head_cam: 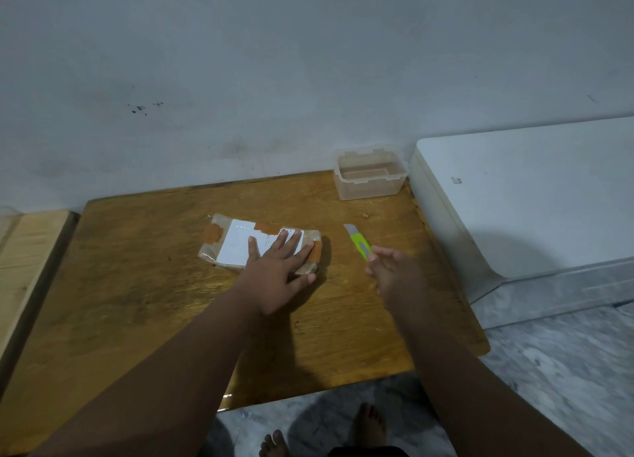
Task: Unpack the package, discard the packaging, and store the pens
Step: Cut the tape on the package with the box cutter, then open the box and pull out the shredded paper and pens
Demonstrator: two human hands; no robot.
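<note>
Head view: a brown wooden table (144,285) stands against a grey wall (274,61), and the package (236,242) lies flat near its middle. It is wrapped in clear plastic, with a white label on top and patches of orange-brown tape at its corners.

The left hand (274,267) lies flat on the right part of the package, palm down and fingers spread wide — it presses on the wrap and grips nothing.

Just right of the package, apart from it, lies a cutter (358,242) with a lime-green handle; its grey blade end points toward the wall. The right hand (394,271) is at the handle's near end, fingers loosely curled and blurred. Its fingertips meet the green end, but I cannot tell whether they have closed on it.

At the far right corner of the table sits a clear plastic box (370,176), open at the top — it is well apart from the package. Right of the table stands a white cabinet (514,199) on a mottled grey floor (566,370). A pale wooden board (31,247) adjoins the table's left side. Bare feet (367,425) show below the near edge.
</note>
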